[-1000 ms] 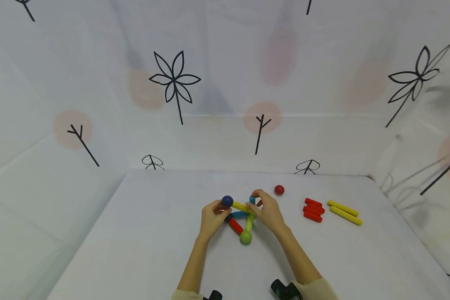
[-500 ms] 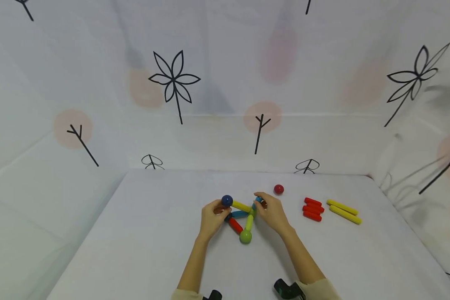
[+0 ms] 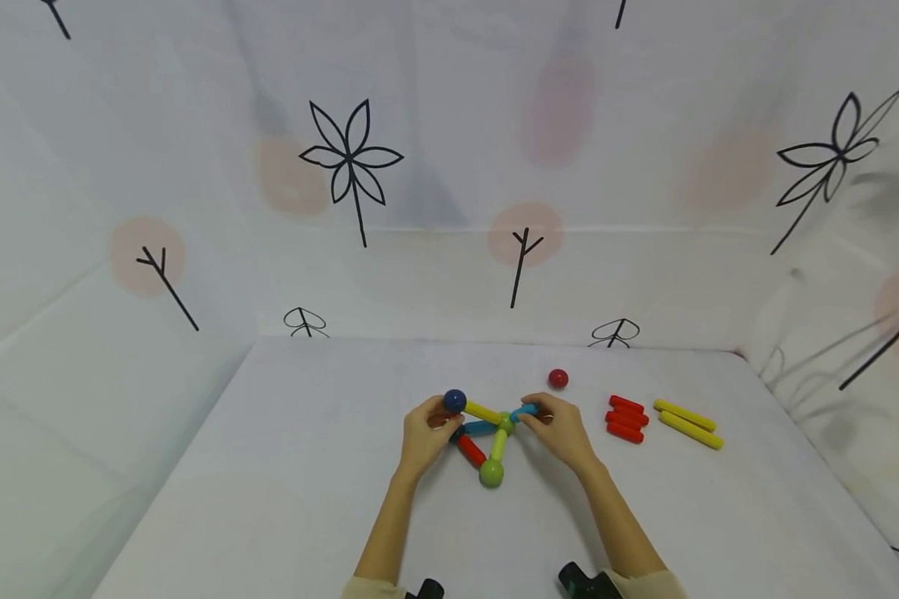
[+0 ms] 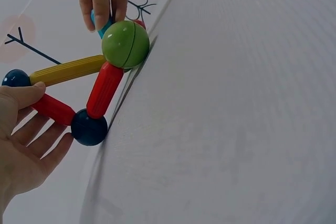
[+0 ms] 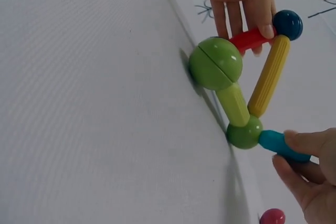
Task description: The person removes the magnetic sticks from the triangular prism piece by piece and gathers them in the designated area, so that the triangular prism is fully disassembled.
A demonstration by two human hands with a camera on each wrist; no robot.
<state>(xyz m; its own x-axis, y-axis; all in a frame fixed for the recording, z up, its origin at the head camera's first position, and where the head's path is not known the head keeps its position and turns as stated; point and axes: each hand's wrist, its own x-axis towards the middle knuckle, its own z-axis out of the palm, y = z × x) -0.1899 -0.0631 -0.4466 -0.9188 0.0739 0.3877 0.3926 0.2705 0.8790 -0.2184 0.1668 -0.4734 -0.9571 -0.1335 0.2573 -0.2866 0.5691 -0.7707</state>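
Observation:
Mid-table stands a frame of coloured rods and balls. My left hand [image 3: 424,431] grips its red upright rod [image 4: 52,109], just below the upper dark blue ball [image 3: 454,401]. From that ball a yellow rod [image 3: 483,413] slopes down to a small green ball [image 5: 244,132]. My right hand [image 3: 565,428] pinches a light blue rod [image 5: 281,144] between thumb and fingers; the rod's near end touches the small green ball. The larger green ball [image 3: 491,473] sits at the front, joined by a red rod [image 3: 471,452] and a light green rod [image 3: 499,445]. Fingers partly hide the lower dark blue ball [image 4: 89,127].
A loose red ball [image 3: 558,379] lies behind my right hand. Several short red rods [image 3: 626,419] and two long yellow rods [image 3: 689,424] lie to the right. A patterned white cloth [image 3: 419,283] hangs behind the table.
My right hand has moved right and slightly lower, tipping the light blue rod from upright to slanting outward at the small green ball. The left hand and the frame have stayed nearly still.

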